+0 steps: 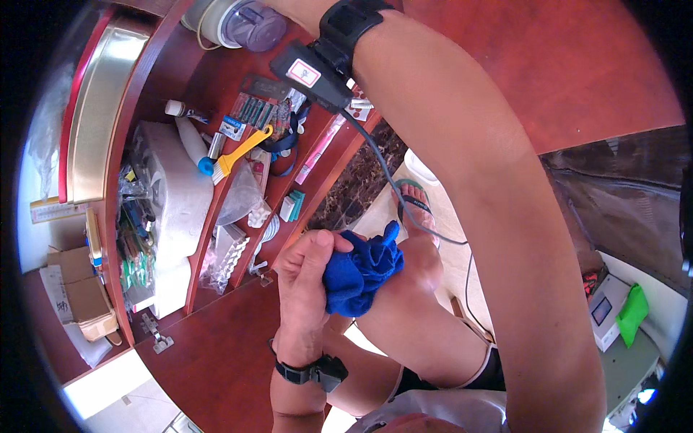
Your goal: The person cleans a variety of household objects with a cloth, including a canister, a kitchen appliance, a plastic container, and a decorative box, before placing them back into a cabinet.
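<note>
A crumpled blue cloth (pixel 357 276) is gripped in my left hand (pixel 306 276), with the thumb on top and the fingers curled. The hand is above my bent knee, in front of an open wooden cabinet (pixel 203 292). My right arm stretches up across the view. Just past its black wrist strap, only the base of my right hand (pixel 304 13) shows at the top edge; its fingers are cut off. Near that hand, on a cabinet shelf, is a white container with a translucent purple lid (pixel 254 26). A cabled black device (pixel 311 76) hangs at the right wrist.
Shelves hold a yellow-handled brush (pixel 241 154), a white bottle with a blue cap (pixel 192 146), a foam block (pixel 178 200) and plastic bags. A cardboard box (pixel 86 292) lies left. A red-brown panel (pixel 568 70) spans the upper right. The device's cable (pixel 379 157) crosses above my sandalled foot.
</note>
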### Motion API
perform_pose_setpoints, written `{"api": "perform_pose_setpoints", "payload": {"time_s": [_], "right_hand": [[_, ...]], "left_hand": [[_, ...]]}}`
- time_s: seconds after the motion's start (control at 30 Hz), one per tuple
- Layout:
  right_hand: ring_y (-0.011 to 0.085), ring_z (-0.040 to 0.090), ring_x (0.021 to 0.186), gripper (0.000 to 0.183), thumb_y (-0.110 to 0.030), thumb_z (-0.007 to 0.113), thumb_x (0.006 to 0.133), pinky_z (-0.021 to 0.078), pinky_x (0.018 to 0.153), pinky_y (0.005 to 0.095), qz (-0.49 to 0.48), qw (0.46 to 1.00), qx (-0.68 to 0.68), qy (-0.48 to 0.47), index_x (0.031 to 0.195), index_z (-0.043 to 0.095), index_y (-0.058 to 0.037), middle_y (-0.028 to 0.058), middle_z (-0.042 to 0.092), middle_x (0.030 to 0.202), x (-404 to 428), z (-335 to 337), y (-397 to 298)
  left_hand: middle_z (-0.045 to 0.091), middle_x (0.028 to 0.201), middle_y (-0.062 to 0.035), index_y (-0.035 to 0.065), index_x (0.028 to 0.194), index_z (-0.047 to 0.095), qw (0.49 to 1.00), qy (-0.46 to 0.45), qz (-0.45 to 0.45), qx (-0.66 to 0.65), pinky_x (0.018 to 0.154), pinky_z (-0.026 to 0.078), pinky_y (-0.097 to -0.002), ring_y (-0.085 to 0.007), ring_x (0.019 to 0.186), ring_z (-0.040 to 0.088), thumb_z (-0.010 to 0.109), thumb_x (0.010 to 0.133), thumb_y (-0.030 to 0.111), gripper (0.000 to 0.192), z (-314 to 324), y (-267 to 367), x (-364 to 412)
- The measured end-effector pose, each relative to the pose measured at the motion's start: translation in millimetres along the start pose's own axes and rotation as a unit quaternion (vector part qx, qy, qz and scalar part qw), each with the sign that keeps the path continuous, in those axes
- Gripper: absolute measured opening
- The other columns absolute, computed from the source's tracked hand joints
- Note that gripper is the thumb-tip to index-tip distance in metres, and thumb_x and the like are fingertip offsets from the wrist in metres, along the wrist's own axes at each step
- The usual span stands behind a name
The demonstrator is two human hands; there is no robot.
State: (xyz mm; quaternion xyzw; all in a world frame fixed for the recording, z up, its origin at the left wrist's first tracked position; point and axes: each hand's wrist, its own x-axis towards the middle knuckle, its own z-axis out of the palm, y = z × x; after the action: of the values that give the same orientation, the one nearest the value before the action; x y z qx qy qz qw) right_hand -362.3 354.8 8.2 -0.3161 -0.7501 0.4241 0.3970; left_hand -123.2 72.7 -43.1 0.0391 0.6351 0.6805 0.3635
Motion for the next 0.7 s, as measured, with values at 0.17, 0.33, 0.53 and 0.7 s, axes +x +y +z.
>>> {"api": "perform_pose_setpoints", "payload": {"time_s": [0.17, 0.33, 0.53, 0.7], "right_hand": [[0.0365, 0.065, 0.105, 0.055, -0.040, 0.067, 0.087, 0.0538, 0.084, 0.0388, -0.082, 0.989, -0.118, 0.019, 0.114, 0.064, 0.0080, 0.0238, 0.065, 0.114, 41.6, 30.1, 36.5], [0.0325, 0.071, 0.089, 0.029, -0.025, 0.065, 0.085, 0.0547, 0.075, 0.0409, -0.062, 0.991, -0.106, -0.053, 0.089, 0.072, 0.0033, 0.0201, 0.072, 0.093, 43.0, -8.9, 45.0], [0.0345, 0.071, 0.086, 0.022, -0.017, 0.065, 0.084, 0.0558, 0.078, 0.0404, -0.073, 0.994, -0.080, -0.014, 0.085, 0.072, 0.0039, 0.0218, 0.072, 0.091, 51.5, -37.3, 37.2], [0.0337, 0.072, 0.086, 0.020, -0.015, 0.066, 0.084, 0.0567, 0.077, 0.0386, 0.007, 0.997, 0.011, -0.075, 0.088, 0.071, 0.0046, 0.0221, 0.072, 0.090, 44.5, -49.9, 30.7]], "left_hand": [[0.072, 0.094, -0.0101, -0.0011, 0.091, 0.069, 1.000, -0.018, -0.004, -0.010, 0.074, 0.054, -0.0262, -0.0130, 0.080, 0.066, 0.058, 0.101, 0.025, 0.030, 1.7, -2.4, 5.1], [0.072, 0.094, -0.0103, -0.0003, 0.092, 0.069, 1.000, -0.008, -0.008, -0.007, 0.075, 0.054, -0.0265, -0.0133, 0.081, 0.067, 0.057, 0.101, 0.025, 0.029, -1.9, 0.6, 1.0], [0.072, 0.096, -0.0103, -0.0002, 0.092, 0.068, 1.000, -0.022, 0.000, 0.004, 0.077, 0.054, -0.0272, -0.0136, 0.084, 0.066, 0.057, 0.102, 0.026, 0.030, 1.3, 3.1, 0.7], [0.071, 0.096, -0.0091, -0.0001, 0.092, 0.068, 1.000, -0.028, 0.002, -0.008, 0.077, 0.053, -0.0269, -0.0130, 0.083, 0.066, 0.058, 0.101, 0.026, 0.030, 3.9, 4.8, -1.1]]}}
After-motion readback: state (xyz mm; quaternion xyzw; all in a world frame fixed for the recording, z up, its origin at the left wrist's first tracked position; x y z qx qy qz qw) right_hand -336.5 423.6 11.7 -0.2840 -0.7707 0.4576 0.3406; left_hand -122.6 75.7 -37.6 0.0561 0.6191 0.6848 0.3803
